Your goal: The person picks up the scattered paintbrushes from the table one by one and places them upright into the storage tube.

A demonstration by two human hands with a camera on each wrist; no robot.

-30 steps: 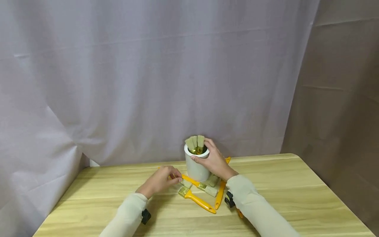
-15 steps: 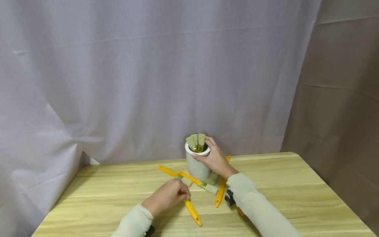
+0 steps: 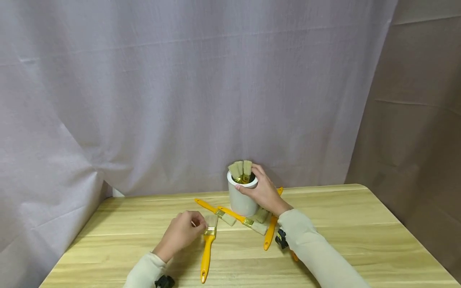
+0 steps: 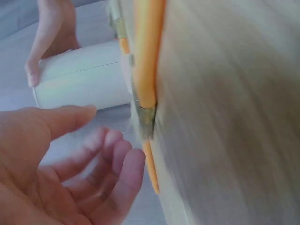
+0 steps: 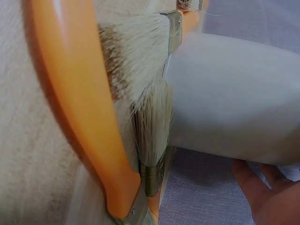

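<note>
The white cup [image 3: 242, 198] stands on the wooden table [image 3: 360, 236] with brushes upright inside, the right hand [image 3: 262, 192] curled around its rim. In front of the cup, the left hand [image 3: 180, 234] seems to pinch a yellow-handled brush [image 3: 207, 250] at its ferrule, though blur obscures contact. More brushes [image 3: 248, 222] lie at the cup's base.
</note>
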